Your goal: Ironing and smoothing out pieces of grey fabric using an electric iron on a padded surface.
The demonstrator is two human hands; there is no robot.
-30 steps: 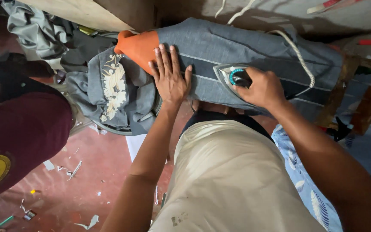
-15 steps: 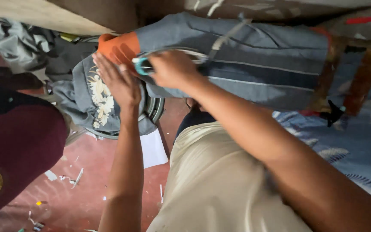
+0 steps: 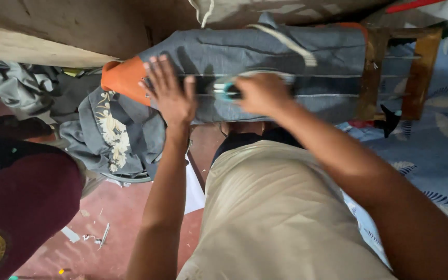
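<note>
A grey garment (image 3: 286, 57) lies stretched over a narrow orange-tipped ironing board (image 3: 123, 78). My left hand (image 3: 169, 93) presses flat on the cloth near the orange end, fingers spread. My right hand (image 3: 263, 93) grips the handle of a teal and white iron (image 3: 226, 91), which rests on the grey cloth just right of my left hand; the iron is blurred. A pale cord (image 3: 286, 44) runs across the garment above the iron.
A grey garment with cream floral embroidery (image 3: 112, 132) hangs in a heap below the board's tip. Another person in a maroon top (image 3: 22, 202) sits at the left. A wooden frame (image 3: 395, 72) holds the board's right end. Blue patterned cloth (image 3: 431, 155) lies right; scraps litter the red floor (image 3: 105, 228).
The iron slid left toward the orange tip, then back right to the middle of the cloth. My left hand stayed pressed near the orange end. The camera view shifted.
</note>
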